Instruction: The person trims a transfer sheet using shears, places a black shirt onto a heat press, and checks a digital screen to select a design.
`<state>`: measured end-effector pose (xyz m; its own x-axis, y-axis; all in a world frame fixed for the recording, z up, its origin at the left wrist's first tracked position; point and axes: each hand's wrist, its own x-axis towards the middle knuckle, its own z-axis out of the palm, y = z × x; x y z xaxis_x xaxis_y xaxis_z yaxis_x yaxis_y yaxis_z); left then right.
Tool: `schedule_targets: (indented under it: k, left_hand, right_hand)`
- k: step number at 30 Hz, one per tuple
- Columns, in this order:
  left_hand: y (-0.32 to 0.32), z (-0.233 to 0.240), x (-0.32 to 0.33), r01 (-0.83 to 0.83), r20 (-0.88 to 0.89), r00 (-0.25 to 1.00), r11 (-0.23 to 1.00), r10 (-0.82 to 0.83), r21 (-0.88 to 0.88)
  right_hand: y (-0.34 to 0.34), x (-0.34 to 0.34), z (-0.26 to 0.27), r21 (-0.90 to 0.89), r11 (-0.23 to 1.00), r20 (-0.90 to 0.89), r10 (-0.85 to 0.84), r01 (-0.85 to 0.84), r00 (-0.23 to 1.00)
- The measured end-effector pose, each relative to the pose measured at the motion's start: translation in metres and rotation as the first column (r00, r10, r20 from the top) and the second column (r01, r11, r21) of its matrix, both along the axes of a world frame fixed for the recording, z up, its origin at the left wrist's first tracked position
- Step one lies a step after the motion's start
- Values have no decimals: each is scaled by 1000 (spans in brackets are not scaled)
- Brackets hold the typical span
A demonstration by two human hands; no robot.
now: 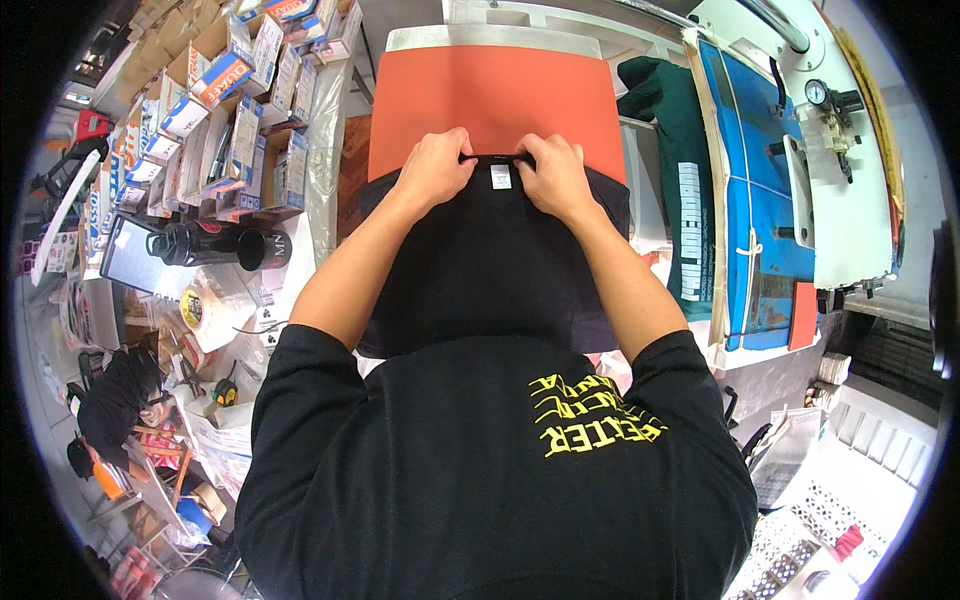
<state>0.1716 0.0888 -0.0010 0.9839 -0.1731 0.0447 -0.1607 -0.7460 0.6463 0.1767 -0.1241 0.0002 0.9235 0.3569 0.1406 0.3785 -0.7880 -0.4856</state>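
A black T-shirt (487,262) lies over the near part of an orange-red heat press pad (495,97), its collar towards the middle of the pad. My left hand (442,165) pinches the collar on the left between thumb and fingers. On the right of the collar, my right hand (555,172) grips the fabric in the same way. Between the two hands a small white label (501,176) shows just below the neckline. The fingertips are partly hidden by the hands and cloth.
Right of the pad hangs a dark green printed garment (679,195), beside a blue panel (757,195) tied with cord and a pressure gauge (816,92). To the left are open cardboard boxes (225,142), a black bottle (199,244), a tape roll (193,306) and a person in black (116,405).
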Motion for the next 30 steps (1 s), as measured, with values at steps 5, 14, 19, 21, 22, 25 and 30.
schedule_targets:
  k: [5, 14, 19, 21, 22, 25, 30]
  left_hand:
    - [-4, 1, 1, -38, 4, 999, 997, 38, 65]
    - [4, -14, -30, 190, 202, 952, 960, -232, 205]
    - [-1, 8, -42, 183, 24, 978, 916, -205, 356]
    - [-1, 13, -40, 187, 42, 975, 915, -216, 356]
    - [0, 17, -40, 190, 54, 973, 909, -225, 372]
    - [5, 23, -42, 198, 91, 966, 918, -243, 344]
    - [39, 5, -49, 189, 162, 973, 967, -161, -172]
  right_hand:
    - [1, 2, -1, -48, 999, -39, -19, 17, 999]
    - [-8, -38, -19, -11, 995, 228, -98, 104, 969]
    - [0, -48, -18, -62, 994, 310, -65, 88, 949]
    - [9, -53, -15, -5, 998, 225, 67, -67, 972]
    - [18, -57, -16, 14, 992, 251, 120, -128, 961]
    - [43, -64, -7, 29, 982, 301, 172, -189, 938]
    - [65, -65, -12, -166, 986, 283, 47, 1, 958]
